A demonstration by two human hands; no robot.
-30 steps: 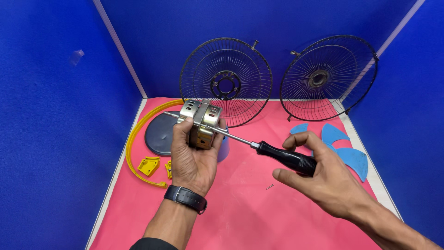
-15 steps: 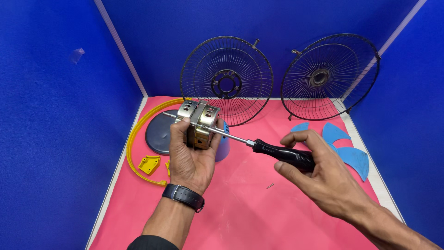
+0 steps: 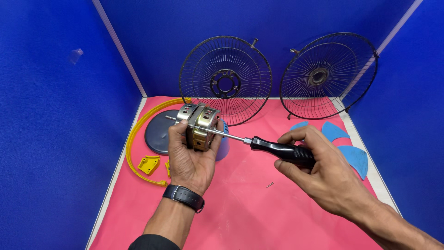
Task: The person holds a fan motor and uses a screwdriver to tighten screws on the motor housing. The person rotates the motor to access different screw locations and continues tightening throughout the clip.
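Note:
My left hand (image 3: 192, 159), with a black watch on the wrist, grips a small metal fan motor (image 3: 200, 125) and holds it up above the pink mat. My right hand (image 3: 323, 173) is closed around the black handle of a screwdriver (image 3: 282, 150). The screwdriver's steel shaft points left and its tip meets the motor's right side. A short shaft sticks out of the motor on the left.
Two round wire fan guards (image 3: 225, 85) (image 3: 328, 76) lean on the blue back wall. A dark round base (image 3: 159, 134), a yellow ring (image 3: 134, 139) and yellow pieces (image 3: 149, 164) lie at left. Blue fan blades (image 3: 354, 157) lie at right. A small screw (image 3: 269, 184) rests on the pink mat (image 3: 249, 208).
Both hands stay on the motor and the screwdriver. My right hand's fingers have shifted slightly on the handle; the motor has barely moved.

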